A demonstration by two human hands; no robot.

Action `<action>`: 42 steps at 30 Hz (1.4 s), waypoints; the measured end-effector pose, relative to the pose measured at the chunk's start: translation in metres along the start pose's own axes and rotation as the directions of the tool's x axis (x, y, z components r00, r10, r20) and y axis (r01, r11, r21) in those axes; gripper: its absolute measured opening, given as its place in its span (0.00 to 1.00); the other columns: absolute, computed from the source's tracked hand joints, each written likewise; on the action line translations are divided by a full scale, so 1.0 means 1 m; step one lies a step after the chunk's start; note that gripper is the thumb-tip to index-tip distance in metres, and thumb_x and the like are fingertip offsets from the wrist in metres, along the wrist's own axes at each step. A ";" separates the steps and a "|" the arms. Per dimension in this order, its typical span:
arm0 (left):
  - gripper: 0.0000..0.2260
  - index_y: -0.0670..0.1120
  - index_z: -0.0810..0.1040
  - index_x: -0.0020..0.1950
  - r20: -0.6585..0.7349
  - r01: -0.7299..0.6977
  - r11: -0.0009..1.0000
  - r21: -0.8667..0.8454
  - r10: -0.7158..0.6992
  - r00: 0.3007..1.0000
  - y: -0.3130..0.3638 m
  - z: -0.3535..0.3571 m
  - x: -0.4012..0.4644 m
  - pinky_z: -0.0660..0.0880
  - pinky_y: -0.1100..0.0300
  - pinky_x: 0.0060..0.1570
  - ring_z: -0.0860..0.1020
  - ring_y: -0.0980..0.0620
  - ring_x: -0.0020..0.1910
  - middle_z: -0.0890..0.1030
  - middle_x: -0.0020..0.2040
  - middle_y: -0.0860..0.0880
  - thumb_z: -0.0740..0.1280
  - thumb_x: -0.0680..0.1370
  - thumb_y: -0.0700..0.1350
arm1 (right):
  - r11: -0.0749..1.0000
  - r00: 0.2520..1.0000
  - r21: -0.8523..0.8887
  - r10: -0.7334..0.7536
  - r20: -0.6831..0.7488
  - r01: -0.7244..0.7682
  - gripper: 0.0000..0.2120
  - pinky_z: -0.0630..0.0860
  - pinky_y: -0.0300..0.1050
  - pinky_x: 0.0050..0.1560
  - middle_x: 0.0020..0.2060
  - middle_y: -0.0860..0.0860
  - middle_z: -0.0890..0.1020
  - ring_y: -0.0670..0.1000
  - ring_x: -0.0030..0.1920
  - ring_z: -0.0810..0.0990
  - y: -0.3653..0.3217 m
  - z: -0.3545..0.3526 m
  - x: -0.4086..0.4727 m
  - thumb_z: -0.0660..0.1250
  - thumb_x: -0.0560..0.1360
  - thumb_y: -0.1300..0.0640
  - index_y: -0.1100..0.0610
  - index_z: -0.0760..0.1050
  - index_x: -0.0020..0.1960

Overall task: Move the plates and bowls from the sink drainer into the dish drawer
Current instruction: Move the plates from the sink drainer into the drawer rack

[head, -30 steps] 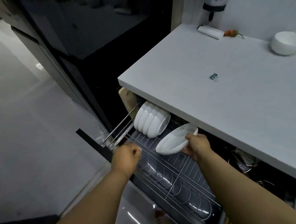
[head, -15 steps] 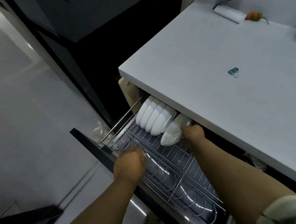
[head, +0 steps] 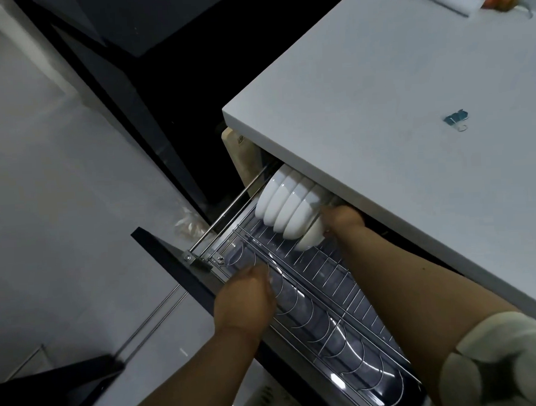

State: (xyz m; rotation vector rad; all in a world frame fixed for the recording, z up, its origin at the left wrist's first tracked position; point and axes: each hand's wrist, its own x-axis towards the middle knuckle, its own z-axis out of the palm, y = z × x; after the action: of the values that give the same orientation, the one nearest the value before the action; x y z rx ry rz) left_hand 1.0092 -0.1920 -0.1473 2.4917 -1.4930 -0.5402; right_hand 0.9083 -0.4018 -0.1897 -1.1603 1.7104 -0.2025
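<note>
1. Gripping the last white bowl [head: 309,239] at its rim, the right hand [head: 342,222] sits curled round it at centre frame, under the countertop [head: 379,104] edge.
2. Filling the upper right of the frame, that pale countertop overhangs the dish drawer [head: 343,295], which stands pulled out along the lower middle.
3. Upright on edge in the drawer's wire rack, a row of white bowls [head: 284,203] touches the held bowl.
4. Lower centre, the left hand [head: 245,298] rests curled on the drawer's front rail; whether it grasps the wire I cannot tell.
5. Small on the counter at right lies a blue binder clip [head: 456,119].
</note>
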 end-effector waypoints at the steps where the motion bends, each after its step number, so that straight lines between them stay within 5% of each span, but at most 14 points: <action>1: 0.09 0.48 0.75 0.48 -0.004 0.004 1.000 0.004 -0.004 1.000 0.000 0.000 0.000 0.73 0.61 0.42 0.77 0.53 0.43 0.78 0.47 0.51 0.57 0.81 0.50 | 1.000 1.000 -0.023 0.006 0.015 -0.006 0.20 0.75 0.47 0.58 0.55 0.59 0.81 0.59 0.56 0.80 -0.003 0.001 0.001 0.62 0.77 0.47 0.61 0.77 0.58; 3: 0.09 0.48 0.75 0.49 -0.010 0.006 1.000 0.006 -0.006 1.000 0.001 -0.002 -0.001 0.72 0.61 0.42 0.77 0.53 0.44 0.78 0.47 0.51 0.57 0.81 0.51 | 0.999 0.999 -0.041 0.010 0.036 -0.008 0.15 0.77 0.48 0.56 0.49 0.59 0.81 0.60 0.52 0.81 -0.008 0.002 0.001 0.60 0.78 0.49 0.60 0.76 0.54; 8: 0.12 0.48 0.77 0.51 -0.017 -0.013 1.000 0.013 0.013 1.000 0.001 -0.001 -0.001 0.69 0.63 0.40 0.77 0.54 0.44 0.79 0.48 0.51 0.56 0.82 0.51 | 0.996 0.998 -0.090 -0.009 0.069 0.015 0.12 0.75 0.52 0.61 0.48 0.55 0.76 0.61 0.60 0.78 -0.008 0.006 0.012 0.62 0.77 0.47 0.56 0.73 0.46; 12: 0.11 0.48 0.77 0.50 -0.020 -0.009 1.000 0.024 0.010 1.000 0.000 0.001 0.000 0.69 0.62 0.40 0.77 0.53 0.45 0.80 0.48 0.51 0.57 0.81 0.50 | 0.995 0.997 -0.079 -0.055 0.045 0.059 0.27 0.73 0.53 0.63 0.60 0.59 0.79 0.61 0.61 0.77 -0.004 0.008 0.012 0.67 0.72 0.43 0.61 0.74 0.63; 17: 0.11 0.47 0.75 0.46 -0.034 0.037 0.999 -0.010 -0.037 0.999 0.004 -0.004 -0.001 0.70 0.60 0.39 0.77 0.50 0.42 0.79 0.44 0.50 0.59 0.80 0.52 | 0.979 0.998 -0.192 -0.060 0.025 0.063 0.22 0.71 0.45 0.60 0.63 0.60 0.77 0.59 0.64 0.76 0.008 0.001 -0.011 0.63 0.78 0.49 0.64 0.73 0.65; 24: 0.15 0.47 0.71 0.36 -0.163 -0.009 0.993 -0.114 -0.010 0.987 0.008 -0.008 -0.007 0.68 0.59 0.32 0.72 0.48 0.32 0.72 0.33 0.49 0.58 0.81 0.50 | 0.991 0.997 -0.132 0.008 0.070 0.001 0.35 0.73 0.42 0.53 0.64 0.59 0.75 0.58 0.59 0.78 0.065 -0.003 -0.049 0.67 0.75 0.49 0.63 0.57 0.74; 28: 0.19 0.46 0.68 0.29 -0.321 -0.009 0.958 -0.285 -0.087 0.943 0.007 -0.018 -0.022 0.65 0.60 0.29 0.71 0.47 0.30 0.70 0.30 0.49 0.61 0.80 0.50 | 0.993 0.994 -0.117 -0.014 0.111 0.027 0.23 0.78 0.52 0.56 0.52 0.59 0.78 0.57 0.51 0.80 0.089 -0.010 -0.065 0.68 0.73 0.46 0.60 0.70 0.61; 30: 0.21 0.44 0.69 0.28 -0.403 0.033 0.944 -0.329 -0.171 0.899 0.006 -0.027 -0.034 0.68 0.58 0.29 0.72 0.46 0.31 0.71 0.31 0.48 0.60 0.80 0.51 | 0.987 0.992 -0.151 -0.034 0.123 0.053 0.17 0.78 0.47 0.51 0.49 0.59 0.80 0.58 0.49 0.81 0.096 -0.016 -0.075 0.67 0.73 0.48 0.58 0.72 0.55; 34: 0.25 0.45 0.65 0.25 -0.409 0.247 0.872 -0.422 -0.426 0.807 -0.015 -0.039 -0.066 0.63 0.59 0.30 0.70 0.45 0.31 0.72 0.34 0.43 0.59 0.81 0.52 | 0.988 0.992 -0.127 -0.069 0.105 0.082 0.22 0.77 0.47 0.47 0.41 0.56 0.79 0.56 0.42 0.79 0.110 -0.023 -0.099 0.68 0.73 0.47 0.63 0.73 0.58; 36: 0.20 0.39 0.73 0.31 -0.376 0.390 0.825 -0.409 -0.541 0.752 -0.029 -0.046 -0.082 0.71 0.54 0.34 0.74 0.41 0.38 0.77 0.43 0.36 0.63 0.80 0.49 | 0.985 0.990 -0.142 -0.088 0.109 0.103 0.17 0.76 0.46 0.48 0.41 0.55 0.79 0.55 0.42 0.78 0.113 -0.026 -0.112 0.68 0.73 0.47 0.61 0.74 0.52; 37: 0.11 0.38 0.78 0.43 -0.360 0.450 0.805 -0.388 -0.581 0.729 -0.034 -0.050 -0.092 0.75 0.49 0.43 0.75 0.38 0.47 0.76 0.52 0.35 0.66 0.78 0.45 | 0.983 0.990 -0.144 -0.097 0.103 0.111 0.13 0.76 0.45 0.49 0.42 0.55 0.78 0.55 0.42 0.77 0.113 -0.028 -0.121 0.67 0.74 0.48 0.58 0.74 0.47; 39: 0.19 0.42 0.72 0.66 -0.296 0.536 0.766 -0.355 -0.636 0.712 -0.037 -0.057 -0.109 0.71 0.45 0.59 0.70 0.37 0.61 0.68 0.64 0.38 0.69 0.75 0.40 | 0.985 0.990 -0.123 -0.112 0.088 0.123 0.10 0.78 0.47 0.52 0.40 0.55 0.77 0.55 0.41 0.76 0.114 -0.034 -0.136 0.66 0.74 0.51 0.54 0.70 0.37; 40: 0.21 0.44 0.71 0.68 -0.272 0.534 0.753 -0.385 -0.646 0.713 -0.037 -0.060 -0.116 0.69 0.46 0.61 0.69 0.38 0.63 0.67 0.66 0.39 0.69 0.75 0.40 | 0.983 0.988 -0.122 -0.131 0.085 0.141 0.12 0.79 0.47 0.51 0.38 0.54 0.77 0.55 0.39 0.76 0.114 -0.039 -0.144 0.65 0.74 0.52 0.53 0.68 0.34; 42: 0.09 0.44 0.80 0.55 -0.253 0.466 0.747 -0.475 -0.623 0.740 -0.028 -0.065 -0.126 0.71 0.50 0.58 0.74 0.39 0.58 0.73 0.63 0.41 0.68 0.76 0.42 | 0.975 0.983 -0.137 -0.164 0.081 0.174 0.16 0.75 0.43 0.41 0.30 0.52 0.74 0.54 0.32 0.74 0.116 -0.048 -0.159 0.66 0.74 0.51 0.53 0.65 0.31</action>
State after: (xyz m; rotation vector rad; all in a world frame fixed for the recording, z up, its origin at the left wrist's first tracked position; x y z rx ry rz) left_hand 1.0034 -0.0695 -0.0707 2.4866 -0.4105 -0.3239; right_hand 0.8039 -0.2366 -0.1355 -1.4056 1.5866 -0.1424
